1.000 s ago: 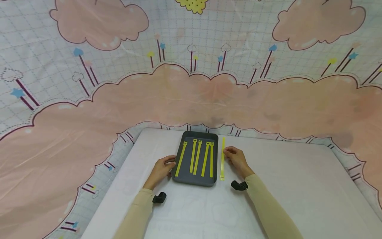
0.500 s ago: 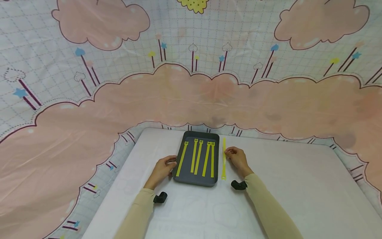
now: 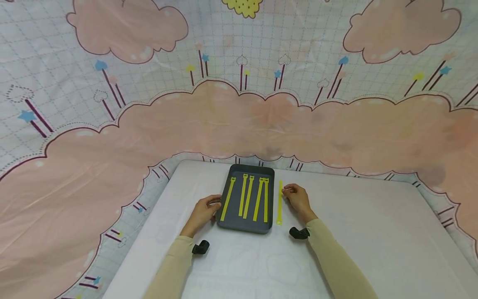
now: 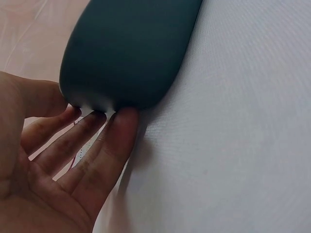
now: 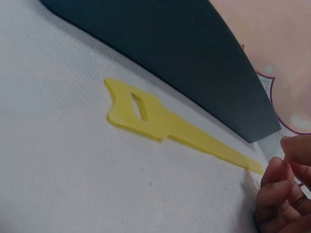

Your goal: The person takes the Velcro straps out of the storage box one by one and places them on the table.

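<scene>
A yellow cable tie (image 3: 279,203) with a wide slotted head lies on the white table just right of a dark grey tray (image 3: 239,225), its head toward the near side. My right hand (image 3: 297,198) is beside its far end, thumb and fingers bent close together; the right wrist view shows the tie (image 5: 187,131) flat with the fingertips (image 5: 274,170) right at its thin tip and nothing held. My left hand (image 3: 201,211) rests at the tray's left side, its fingers (image 4: 121,131) fairly straight and touching the outer wall (image 4: 121,48).
Several yellow cable ties (image 3: 245,207) lie lengthwise in the tray, heads at the far end. A patterned cloth (image 3: 179,120) hangs behind the table (image 3: 358,216). Black wrist devices (image 3: 201,247) sit on both forearms.
The yellow cable tie beside the tray has dropped flat and slid slightly toward the near side, out of the right fingers. Both hands and the tray have hardly moved.
</scene>
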A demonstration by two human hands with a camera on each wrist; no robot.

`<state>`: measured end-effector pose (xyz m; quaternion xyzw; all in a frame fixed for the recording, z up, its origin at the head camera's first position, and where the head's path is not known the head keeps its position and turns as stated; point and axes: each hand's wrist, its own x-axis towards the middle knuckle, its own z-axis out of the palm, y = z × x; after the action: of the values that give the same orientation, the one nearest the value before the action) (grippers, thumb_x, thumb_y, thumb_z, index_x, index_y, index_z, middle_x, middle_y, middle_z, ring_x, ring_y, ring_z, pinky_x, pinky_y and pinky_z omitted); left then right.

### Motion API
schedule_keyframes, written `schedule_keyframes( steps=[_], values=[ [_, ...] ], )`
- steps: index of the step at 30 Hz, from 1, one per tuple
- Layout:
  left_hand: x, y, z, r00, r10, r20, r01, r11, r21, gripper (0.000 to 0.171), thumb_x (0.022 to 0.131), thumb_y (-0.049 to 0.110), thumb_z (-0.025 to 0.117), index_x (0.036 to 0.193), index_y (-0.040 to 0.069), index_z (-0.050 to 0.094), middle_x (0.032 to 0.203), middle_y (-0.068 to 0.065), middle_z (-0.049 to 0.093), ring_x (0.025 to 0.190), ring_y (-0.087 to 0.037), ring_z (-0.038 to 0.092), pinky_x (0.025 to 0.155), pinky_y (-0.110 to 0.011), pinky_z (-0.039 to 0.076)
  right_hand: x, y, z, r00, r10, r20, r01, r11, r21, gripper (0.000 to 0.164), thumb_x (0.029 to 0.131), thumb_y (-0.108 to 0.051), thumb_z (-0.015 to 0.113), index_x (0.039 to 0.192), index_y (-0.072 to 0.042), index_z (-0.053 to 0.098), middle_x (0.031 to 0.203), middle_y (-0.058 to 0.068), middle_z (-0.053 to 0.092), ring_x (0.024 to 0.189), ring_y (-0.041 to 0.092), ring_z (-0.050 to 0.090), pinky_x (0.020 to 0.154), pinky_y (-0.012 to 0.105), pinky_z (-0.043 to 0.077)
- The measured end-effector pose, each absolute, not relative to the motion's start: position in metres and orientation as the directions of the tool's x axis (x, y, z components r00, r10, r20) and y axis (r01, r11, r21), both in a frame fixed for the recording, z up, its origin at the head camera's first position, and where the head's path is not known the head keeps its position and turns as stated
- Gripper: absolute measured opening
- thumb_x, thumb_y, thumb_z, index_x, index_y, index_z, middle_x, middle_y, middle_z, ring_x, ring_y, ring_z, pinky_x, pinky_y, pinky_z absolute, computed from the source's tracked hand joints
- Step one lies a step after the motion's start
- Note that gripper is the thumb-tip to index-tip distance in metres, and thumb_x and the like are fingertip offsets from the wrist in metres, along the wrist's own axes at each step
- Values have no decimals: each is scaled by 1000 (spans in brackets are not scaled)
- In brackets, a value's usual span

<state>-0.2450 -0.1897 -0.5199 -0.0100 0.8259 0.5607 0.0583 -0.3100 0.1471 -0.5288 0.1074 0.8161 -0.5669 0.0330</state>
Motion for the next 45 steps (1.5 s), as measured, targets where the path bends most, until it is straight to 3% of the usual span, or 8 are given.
schedule_keyframes(
  steps=[15,24,31,37,45],
  values=[
    [-245,-187,-521,-993,41,-112,-89,367,926,38,96,10,61,134,7,59,132,-18,63,111,-28,65,64,-32,57,-297,155,-511,-992,74,-98,114,261,-959,24,97,-21,62,114,-4,62,105,13,64,76,13,59,63,22,50],
    [-245,-189,-526,-993,32,-110,-90,372,924,37,96,11,61,133,9,60,132,-16,63,111,-27,65,63,-32,57,-286,150,-492,-999,30,-30,38,294,-955,23,97,-23,63,114,-7,64,104,10,63,79,14,61,63,23,51],
    [-244,-188,-523,-993,35,-116,-95,371,924,37,97,11,61,134,8,60,132,-16,63,110,-26,66,63,-32,57,-277,147,-472,-999,-3,51,-49,320,-946,23,97,-23,64,114,-7,64,102,11,64,89,33,62,65,28,52],
    [-242,-187,-518,-993,39,-113,-91,364,927,38,97,10,60,135,7,59,133,-17,62,110,-27,65,63,-31,56,-268,144,-456,-993,-40,107,-115,343,-932,24,96,-24,65,113,-7,64,103,12,64,83,21,60,68,35,55],
    [-240,-186,-516,-993,35,-110,-90,368,925,38,97,10,60,135,6,58,133,-19,61,109,-27,65,63,-32,56,-261,136,-446,-975,-93,201,-221,355,-908,24,95,-18,65,113,-2,64,105,16,65,82,15,60,65,25,52]
  ],
)
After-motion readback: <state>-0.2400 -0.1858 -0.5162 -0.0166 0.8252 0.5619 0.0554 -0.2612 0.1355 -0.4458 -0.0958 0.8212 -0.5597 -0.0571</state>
